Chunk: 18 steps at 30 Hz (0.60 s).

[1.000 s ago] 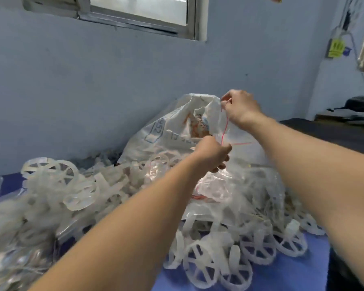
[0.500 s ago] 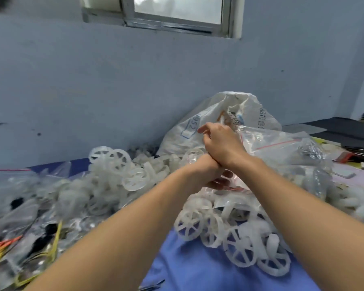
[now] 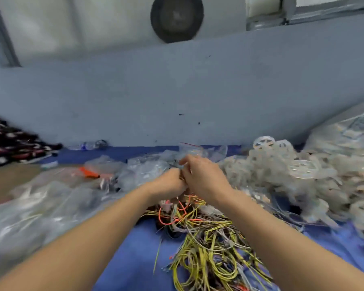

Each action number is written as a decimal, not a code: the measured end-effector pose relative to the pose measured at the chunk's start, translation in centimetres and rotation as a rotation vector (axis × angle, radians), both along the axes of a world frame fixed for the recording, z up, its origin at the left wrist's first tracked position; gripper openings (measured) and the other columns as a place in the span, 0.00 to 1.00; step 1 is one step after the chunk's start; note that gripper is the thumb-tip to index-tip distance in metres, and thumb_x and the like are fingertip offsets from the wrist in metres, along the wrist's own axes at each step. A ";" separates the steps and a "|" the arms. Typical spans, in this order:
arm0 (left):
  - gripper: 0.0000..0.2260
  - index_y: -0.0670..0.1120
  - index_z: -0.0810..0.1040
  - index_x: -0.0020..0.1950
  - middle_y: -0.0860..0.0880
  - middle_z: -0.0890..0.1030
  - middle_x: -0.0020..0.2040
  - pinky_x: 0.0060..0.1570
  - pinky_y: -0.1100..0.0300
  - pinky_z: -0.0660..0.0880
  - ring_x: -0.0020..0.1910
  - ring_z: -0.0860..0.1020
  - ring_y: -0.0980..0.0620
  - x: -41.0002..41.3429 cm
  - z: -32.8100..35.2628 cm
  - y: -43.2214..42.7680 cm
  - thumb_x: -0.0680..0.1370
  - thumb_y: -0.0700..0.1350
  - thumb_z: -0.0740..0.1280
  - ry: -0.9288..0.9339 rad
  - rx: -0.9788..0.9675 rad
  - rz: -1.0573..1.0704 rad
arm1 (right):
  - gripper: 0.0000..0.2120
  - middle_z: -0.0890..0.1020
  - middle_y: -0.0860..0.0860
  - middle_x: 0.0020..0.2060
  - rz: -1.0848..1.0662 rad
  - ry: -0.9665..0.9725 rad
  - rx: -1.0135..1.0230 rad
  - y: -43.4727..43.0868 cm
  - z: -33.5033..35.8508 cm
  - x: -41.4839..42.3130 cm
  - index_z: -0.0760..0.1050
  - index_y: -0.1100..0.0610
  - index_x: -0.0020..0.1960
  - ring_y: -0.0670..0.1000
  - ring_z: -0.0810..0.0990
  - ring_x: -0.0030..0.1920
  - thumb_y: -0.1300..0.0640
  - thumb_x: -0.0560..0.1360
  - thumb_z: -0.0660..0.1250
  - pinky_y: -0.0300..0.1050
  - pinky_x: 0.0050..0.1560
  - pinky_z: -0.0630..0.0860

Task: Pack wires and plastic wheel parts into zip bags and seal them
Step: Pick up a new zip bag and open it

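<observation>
Lying just beneath both hands [image 3: 185, 179], the wires [image 3: 206, 238].

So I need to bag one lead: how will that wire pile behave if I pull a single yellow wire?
The wire pile looks floppy and tangled, so neighbours will probably drag along. The thin loops overlap, so they may snag. It likely weighs little.

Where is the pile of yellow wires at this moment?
In the head view, the pile of yellow wires lies low in the centre on the blue cloth, below both hands, left of the white plastic wheels.
</observation>
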<state>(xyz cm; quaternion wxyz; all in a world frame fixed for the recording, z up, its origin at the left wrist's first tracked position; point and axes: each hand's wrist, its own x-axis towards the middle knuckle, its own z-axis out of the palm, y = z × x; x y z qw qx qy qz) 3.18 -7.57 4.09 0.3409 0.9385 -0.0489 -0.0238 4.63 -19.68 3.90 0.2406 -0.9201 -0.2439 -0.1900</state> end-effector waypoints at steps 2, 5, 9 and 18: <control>0.09 0.41 0.78 0.44 0.45 0.83 0.39 0.34 0.59 0.76 0.35 0.80 0.49 -0.5 -0.3 5.7 0.79 0.41 0.59 -0.081 0.190 0.094 | 0.16 0.79 0.53 0.63 0.061 0.041 -0.036 3.8 -1.7 -0.5 0.73 0.51 0.67 0.57 0.76 0.63 0.54 0.81 0.56 0.52 0.60 0.72; 0.09 0.46 0.80 0.51 0.47 0.83 0.49 0.46 0.56 0.74 0.47 0.80 0.48 -1.5 -1.5 12.4 0.80 0.45 0.60 -0.167 0.394 0.207 | 0.16 0.78 0.54 0.63 0.105 0.093 -0.108 7.7 -4.1 -1.0 0.70 0.51 0.68 0.59 0.76 0.61 0.55 0.82 0.56 0.53 0.58 0.72; 0.12 0.49 0.82 0.55 0.46 0.81 0.57 0.56 0.55 0.73 0.56 0.77 0.47 -2.0 -4.5 16.7 0.79 0.43 0.60 -0.136 0.527 0.171 | 0.17 0.77 0.53 0.64 0.109 0.125 -0.194 10.4 -6.3 -1.4 0.70 0.51 0.69 0.59 0.75 0.63 0.55 0.82 0.55 0.53 0.60 0.72; 0.18 0.49 0.70 0.70 0.47 0.66 0.72 0.71 0.45 0.59 0.71 0.62 0.44 0.9 -10.4 17.2 0.81 0.46 0.54 -0.016 0.820 0.143 | 0.16 0.76 0.49 0.65 0.052 0.073 -0.173 7.5 -7.9 -1.6 0.70 0.49 0.69 0.55 0.72 0.65 0.54 0.82 0.55 0.52 0.62 0.69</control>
